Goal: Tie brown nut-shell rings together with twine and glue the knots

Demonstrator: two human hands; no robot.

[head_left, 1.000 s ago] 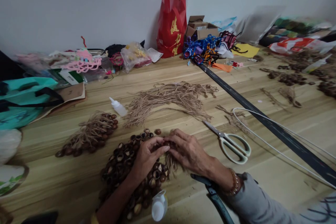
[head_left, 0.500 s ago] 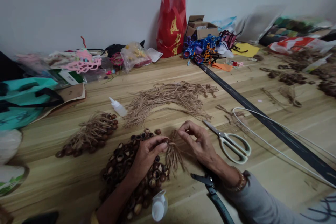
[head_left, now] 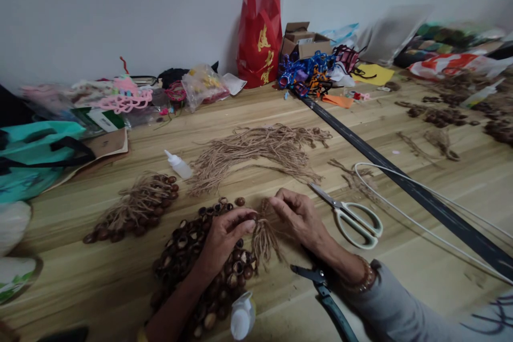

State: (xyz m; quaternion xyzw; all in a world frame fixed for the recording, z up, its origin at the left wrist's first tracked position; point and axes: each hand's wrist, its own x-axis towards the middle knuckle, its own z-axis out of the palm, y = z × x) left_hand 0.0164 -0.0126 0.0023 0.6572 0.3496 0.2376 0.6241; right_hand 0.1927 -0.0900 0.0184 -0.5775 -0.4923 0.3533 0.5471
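Between the thumb and fingers of my left hand (head_left: 224,238) is a small brown nut shell (head_left: 253,216). My right hand (head_left: 302,219) is closed in a pinch just to its right, at a strand of brown twine (head_left: 264,206); the fingertips partly hide the strand. Below both hands hangs or lies a small bunch of twine (head_left: 264,243); I cannot tell whether it is joined to the shell. A pile of cut nut shells (head_left: 186,246) spreads under and around my left forearm. Scissors with pale handles (head_left: 358,224) lie right of my right hand.
Dark-handled cutters (head_left: 331,302) and a white-capped bottle (head_left: 242,316) are near the front. Beyond my hands lies a long heap of twine (head_left: 256,152), with a glue bottle (head_left: 178,164) and corded shells (head_left: 134,206) to its left. A white cable (head_left: 425,187) loops at right.
My right hand has shifted very slightly down. My left hand keeps its hold on the nut shell. The whole view has drifted slightly.
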